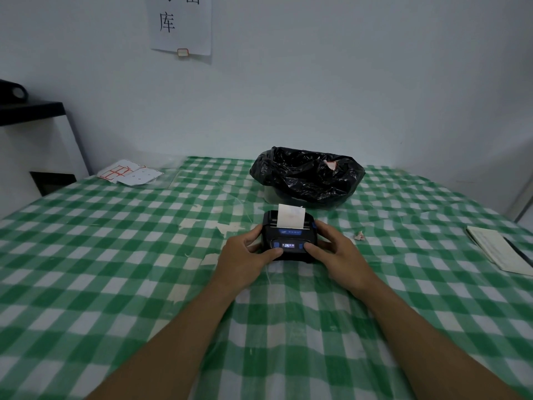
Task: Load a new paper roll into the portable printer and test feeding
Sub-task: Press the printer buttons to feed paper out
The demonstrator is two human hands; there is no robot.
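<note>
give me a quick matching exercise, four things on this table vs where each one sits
Things:
1. portable printer
2. black bag
3. notebook
4. label sheets

Places:
A. far left corner of the checked tablecloth
B. right edge of the table
C. between the left hand and right hand, paper strip sticking out of the top
D. just behind the printer, toward the wall

Pairs: 1-C, 2-D, 3-B, 4-A
</note>
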